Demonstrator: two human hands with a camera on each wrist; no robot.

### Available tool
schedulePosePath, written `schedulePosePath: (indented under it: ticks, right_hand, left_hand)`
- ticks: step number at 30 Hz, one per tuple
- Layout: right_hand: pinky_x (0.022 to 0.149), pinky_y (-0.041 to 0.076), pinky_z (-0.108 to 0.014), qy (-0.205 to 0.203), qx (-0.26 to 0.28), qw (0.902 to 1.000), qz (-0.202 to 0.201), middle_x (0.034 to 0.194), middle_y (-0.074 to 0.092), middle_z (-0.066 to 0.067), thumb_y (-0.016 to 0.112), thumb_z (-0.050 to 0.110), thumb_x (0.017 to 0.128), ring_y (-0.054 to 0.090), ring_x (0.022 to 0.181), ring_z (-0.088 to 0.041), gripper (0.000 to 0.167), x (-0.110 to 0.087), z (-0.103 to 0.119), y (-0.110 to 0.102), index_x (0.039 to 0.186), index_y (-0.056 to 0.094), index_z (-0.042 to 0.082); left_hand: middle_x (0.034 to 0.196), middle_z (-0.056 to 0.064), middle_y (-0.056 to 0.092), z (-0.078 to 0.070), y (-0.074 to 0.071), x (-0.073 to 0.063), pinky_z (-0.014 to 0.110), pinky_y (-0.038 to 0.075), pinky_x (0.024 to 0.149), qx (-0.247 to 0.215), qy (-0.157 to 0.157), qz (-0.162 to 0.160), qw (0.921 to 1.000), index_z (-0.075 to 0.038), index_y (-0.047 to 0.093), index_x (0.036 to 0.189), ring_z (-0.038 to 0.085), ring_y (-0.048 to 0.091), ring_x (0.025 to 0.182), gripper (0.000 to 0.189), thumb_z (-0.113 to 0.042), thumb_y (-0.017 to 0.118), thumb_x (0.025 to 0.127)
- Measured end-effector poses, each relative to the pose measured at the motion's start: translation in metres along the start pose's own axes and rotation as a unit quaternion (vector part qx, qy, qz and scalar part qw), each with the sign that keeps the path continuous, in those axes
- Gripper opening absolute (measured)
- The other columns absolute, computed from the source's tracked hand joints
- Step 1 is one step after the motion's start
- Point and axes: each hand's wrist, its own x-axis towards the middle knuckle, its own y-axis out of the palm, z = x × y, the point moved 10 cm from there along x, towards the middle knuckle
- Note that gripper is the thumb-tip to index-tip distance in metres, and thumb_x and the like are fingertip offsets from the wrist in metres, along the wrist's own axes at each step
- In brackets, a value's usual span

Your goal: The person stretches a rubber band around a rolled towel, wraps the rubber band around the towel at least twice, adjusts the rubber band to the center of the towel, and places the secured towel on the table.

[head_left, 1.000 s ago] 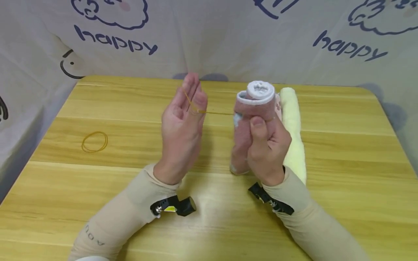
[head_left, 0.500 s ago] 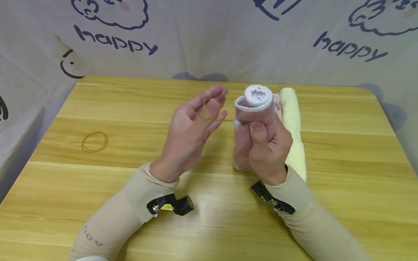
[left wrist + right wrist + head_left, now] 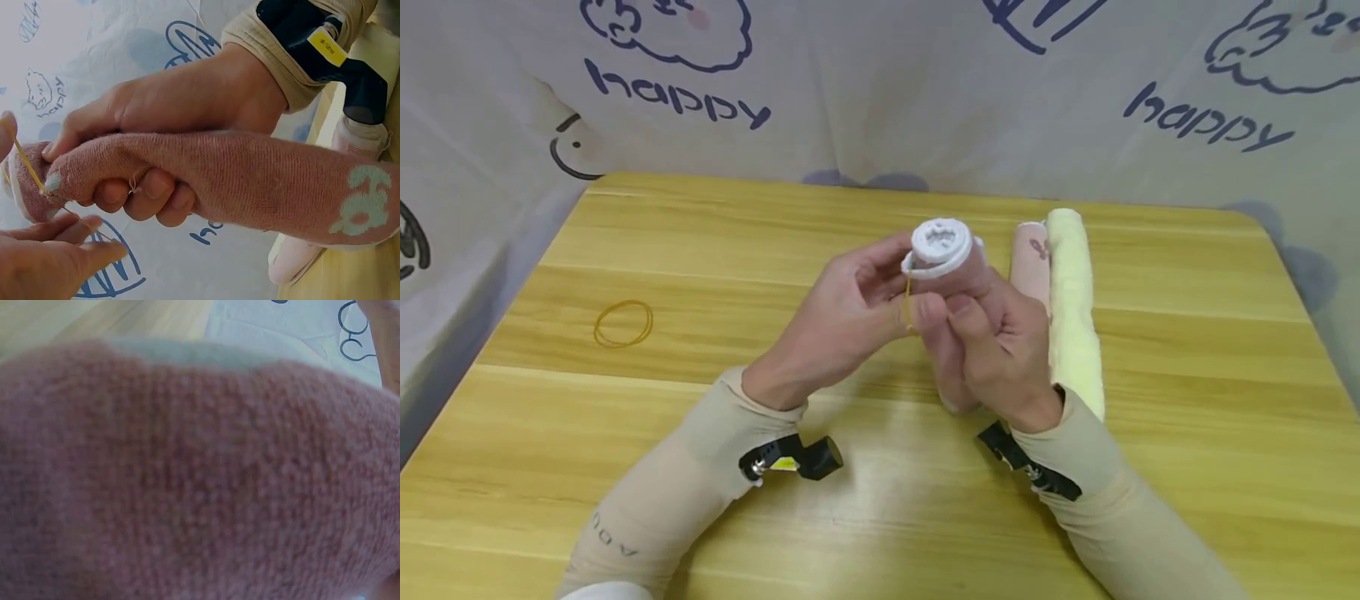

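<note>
A rolled pink towel (image 3: 951,283) with white edging is held upright by my right hand (image 3: 1018,358), whose fingers wrap round it below its top end. My left hand (image 3: 835,321) has come up against the roll's left side, thumb in front. A thin yellow rubber band (image 3: 908,300) is hooked over the left thumb and fingers. In the left wrist view, this band (image 3: 28,161) stretches across the towel (image 3: 250,181) near its end, between the left thumb and fingers. The towel's knitted surface (image 3: 200,481) fills most of the right wrist view, hiding the right fingers.
A second rubber band (image 3: 651,321) lies on the wooden table (image 3: 865,542), to the left. Behind the right hand, a pale pink roll (image 3: 1028,258) lies beside a pale yellow roll (image 3: 1075,317). A printed white cloth (image 3: 880,100) hangs behind the table.
My left hand has moved right with the rubber band, its thumb closing the gap to the towel. My right hand has brought the towel left and slightly down, uncovering more of the pale pink roll.
</note>
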Motion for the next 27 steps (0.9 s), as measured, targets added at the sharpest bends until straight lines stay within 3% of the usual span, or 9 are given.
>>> schedulePosePath:
  ticks: [5,10,14,17,21,24,27]
  right_hand:
    - [0.09,0.056,-0.018,0.009,-0.012,0.9994,0.03,0.094,0.073,-0.031,0.057,0.05,0.104,0.068,0.096,0.002,0.068,-0.002,0.0,0.007,0.101,0.068,-0.017]
    - [0.089,0.056,-0.016,0.012,-0.01,0.9988,0.046,0.09,0.073,-0.031,0.057,0.047,0.105,0.067,0.095,0.002,0.064,-0.005,-0.001,0.013,0.101,0.07,-0.015]
    - [0.085,0.056,-0.016,-0.004,0.004,0.9972,0.075,0.086,0.073,-0.028,0.055,0.044,0.106,0.066,0.091,0.001,0.06,-0.005,0.004,0.018,0.1,0.07,-0.014]
    - [0.083,0.056,-0.015,-0.023,-0.011,0.9956,0.09,0.082,0.072,-0.022,0.051,0.046,0.107,0.065,0.088,0.002,0.061,-0.004,0.007,0.02,0.093,0.068,-0.011]
    - [0.066,0.05,-0.016,-0.045,-0.037,0.9926,0.107,0.069,0.061,-0.008,0.049,0.046,0.107,0.056,0.071,-0.002,0.057,-0.003,0.011,0.023,0.071,0.053,0.002]
    - [0.055,0.043,-0.018,-0.069,-0.063,0.9885,0.12,0.065,0.056,-0.002,0.053,0.045,0.106,0.052,0.061,-0.004,0.053,-0.002,0.016,0.024,0.068,0.05,0.007]
    - [0.051,0.042,-0.019,-0.099,-0.096,0.9817,0.131,0.066,0.057,-0.001,0.058,0.042,0.104,0.051,0.057,-0.005,0.046,-0.001,0.022,0.025,0.077,0.059,0.005]
  left_hand:
    - [0.153,0.015,0.055,-0.009,0.001,-0.001,0.039,0.047,0.117,-0.021,0.051,0.002,0.9985,0.003,0.051,0.147,0.024,0.058,0.135,0.112,-0.068,0.085,0.067]
    - [0.155,0.025,0.051,-0.023,-0.006,-0.004,0.035,0.044,0.12,-0.042,0.126,-0.024,0.9909,0.011,0.048,0.146,0.027,0.05,0.146,0.106,-0.051,0.089,0.071]
    - [0.154,0.028,0.05,-0.031,-0.004,-0.005,0.03,0.049,0.115,-0.035,0.164,-0.007,0.9858,0.016,0.049,0.142,0.028,0.049,0.148,0.095,-0.038,0.09,0.076]
    - [0.149,0.028,0.055,-0.034,-0.001,-0.004,0.029,0.051,0.112,-0.011,0.167,0.01,0.9858,0.016,0.054,0.137,0.027,0.052,0.145,0.089,-0.038,0.09,0.077]
    - [0.142,0.028,0.061,-0.039,0.0,-0.002,0.034,0.052,0.111,0.035,0.158,0.02,0.9866,0.015,0.06,0.129,0.026,0.055,0.144,0.081,-0.04,0.09,0.077]
    - [0.137,0.024,0.067,-0.043,0.002,-0.001,0.038,0.05,0.114,0.089,0.151,0.024,0.9843,0.01,0.066,0.122,0.022,0.057,0.142,0.059,-0.02,0.092,0.079]
    - [0.132,0.017,0.072,-0.045,0.004,0.001,0.038,0.05,0.115,0.136,0.132,0.025,0.9817,0.006,0.07,0.117,0.018,0.062,0.137,0.047,0.002,0.089,0.075]
